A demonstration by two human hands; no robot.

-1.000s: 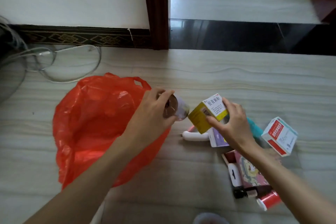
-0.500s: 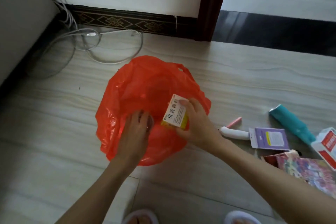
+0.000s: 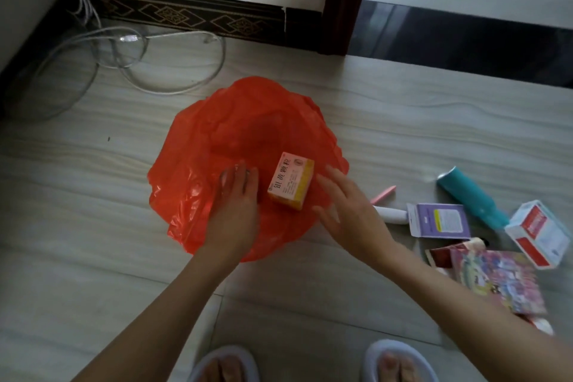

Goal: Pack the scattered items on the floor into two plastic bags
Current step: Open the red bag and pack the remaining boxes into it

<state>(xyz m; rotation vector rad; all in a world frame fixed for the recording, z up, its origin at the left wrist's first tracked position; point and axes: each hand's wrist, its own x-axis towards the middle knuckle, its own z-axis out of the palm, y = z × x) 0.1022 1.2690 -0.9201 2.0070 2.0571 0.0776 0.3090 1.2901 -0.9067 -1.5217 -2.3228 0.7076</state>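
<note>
A person crouches over a red plastic bag [image 3: 235, 133] spread on the pale tiled floor [image 3: 403, 121], where a pink-and-yellow medicine box [image 3: 290, 184] sits on the bag's crumpled plastic, tilted on one edge. The left hand [image 3: 234, 205] rests on the bag just left of the box, fingers straight and close together, gripping nothing. The right hand [image 3: 347, 208] hovers just right of the box, fingers spread and relaxed, apart from the box. To the right, scattered items wait on the floor: a pink pen [image 3: 384, 194], a white tube [image 3: 391, 214], a purple packet [image 3: 440, 220], a teal cylinder [image 3: 471, 197], a red-and-white box [image 3: 541, 232] and a colourful booklet [image 3: 496, 279]. White cables [image 3: 133, 49] coil near the patterned skirting board [image 3: 186, 14].
</note>
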